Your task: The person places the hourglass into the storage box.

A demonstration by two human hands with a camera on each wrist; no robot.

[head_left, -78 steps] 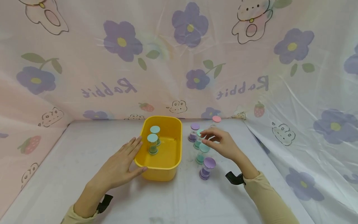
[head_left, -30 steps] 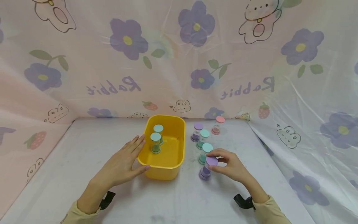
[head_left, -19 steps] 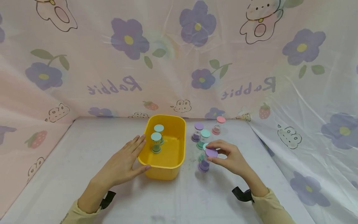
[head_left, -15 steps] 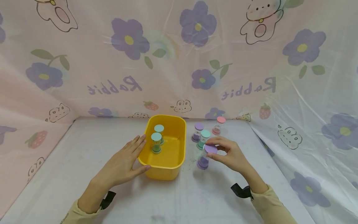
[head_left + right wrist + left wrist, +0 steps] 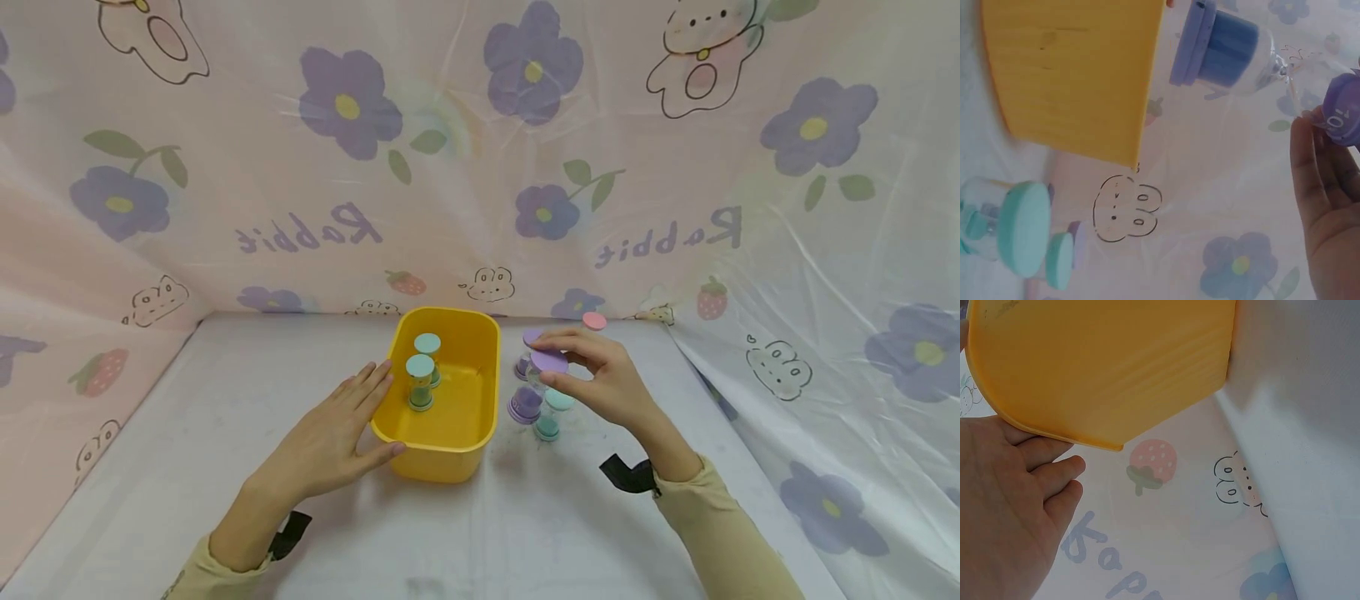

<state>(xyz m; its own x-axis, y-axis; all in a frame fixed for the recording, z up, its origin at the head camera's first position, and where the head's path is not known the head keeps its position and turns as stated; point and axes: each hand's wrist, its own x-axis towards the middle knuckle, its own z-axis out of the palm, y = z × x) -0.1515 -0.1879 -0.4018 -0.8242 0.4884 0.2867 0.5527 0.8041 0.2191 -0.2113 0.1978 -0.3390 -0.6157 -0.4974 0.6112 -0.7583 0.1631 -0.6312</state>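
Here we start at the left, where our left hand (image 5: 330,437) lies flat on the white table cover (image 5: 225,392), fingers straight and pressed against the near left wall of the yellow tub (image 5: 483,392); it holds nothing and sits just as it did a moment ago, steadying the tub. Inside the tub two teal-capped sand timers (image 5: 421,382) stand upright, one just behind the other, unchanged. Moving right, our right hand (image 5: 600,379) pinches the top cap of a purple sand timer (image 5: 534,383) between thumb and fingers. Half a second ago that timer hung lower and nearer to us; now we have lifted it clear of the table and carried it left and farther away, so that it hangs tilted just beside the tub's right rim, its lower cap close to the wall but apart from it. The right wrist view shows the purple timer (image 5: 1222,53) in the air next to the tub's wall (image 5: 1072,75), purple sand in the lower bulb. We judge that it is on its way into the tub to join the two teal ones. Behind and right of it remain a teal timer (image 5: 551,412) on the table, another purple one (image 5: 525,350) mostly hidden by the hand, and a pink-capped one (image 5: 595,321) at the far edge.
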